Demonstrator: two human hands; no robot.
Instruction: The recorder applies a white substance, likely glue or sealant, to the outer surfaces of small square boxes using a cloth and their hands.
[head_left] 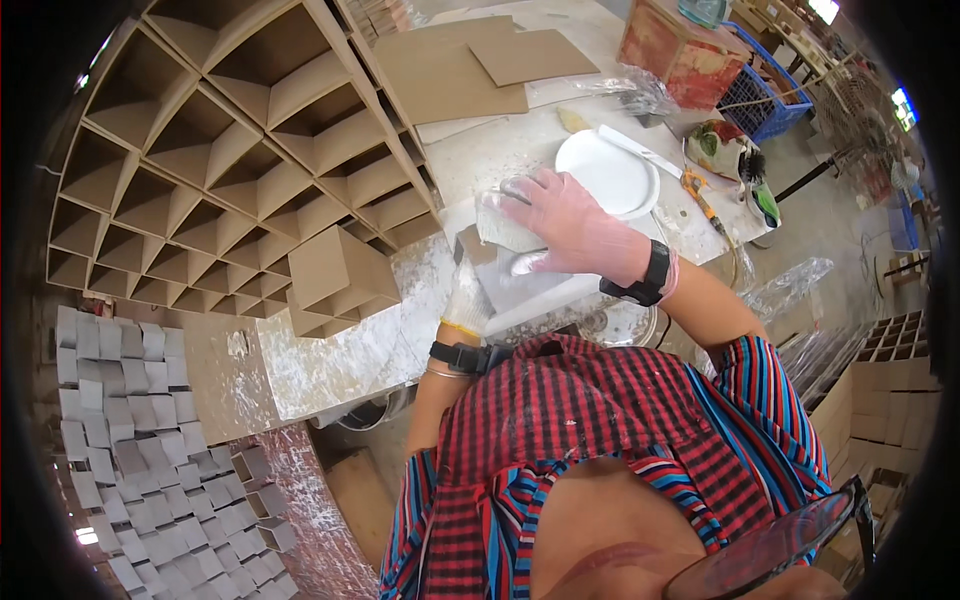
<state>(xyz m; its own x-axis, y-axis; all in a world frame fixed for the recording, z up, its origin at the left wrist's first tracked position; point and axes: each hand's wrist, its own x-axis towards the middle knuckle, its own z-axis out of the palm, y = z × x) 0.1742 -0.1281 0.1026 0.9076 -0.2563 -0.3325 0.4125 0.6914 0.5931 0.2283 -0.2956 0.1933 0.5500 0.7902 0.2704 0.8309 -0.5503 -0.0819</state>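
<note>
A small white-covered cardboard piece (512, 232), which looks like a small box, is over the worktable between my hands. My right hand (580, 225), in a thin pinkish glove with whitened fingertips, grips it from the right, fingers across the far side and thumb on the near side. My left hand (467, 300), in a white knit glove, reaches up to the box's brown-grey end (474, 245); its fingertips are hidden there. Below the box lies a pale sheet (540, 292). Just beyond my right hand is a round white tray (610, 172).
A large cardboard grid of compartments (265, 130) stands at left, an open box (345, 272) against it. Flat cardboard sheets (450, 65) lie behind. At right are an orange-handled tool (700, 190), a red box (675, 50) and a blue crate (780, 105). Stacked grey boxes (150, 440) fill the lower left.
</note>
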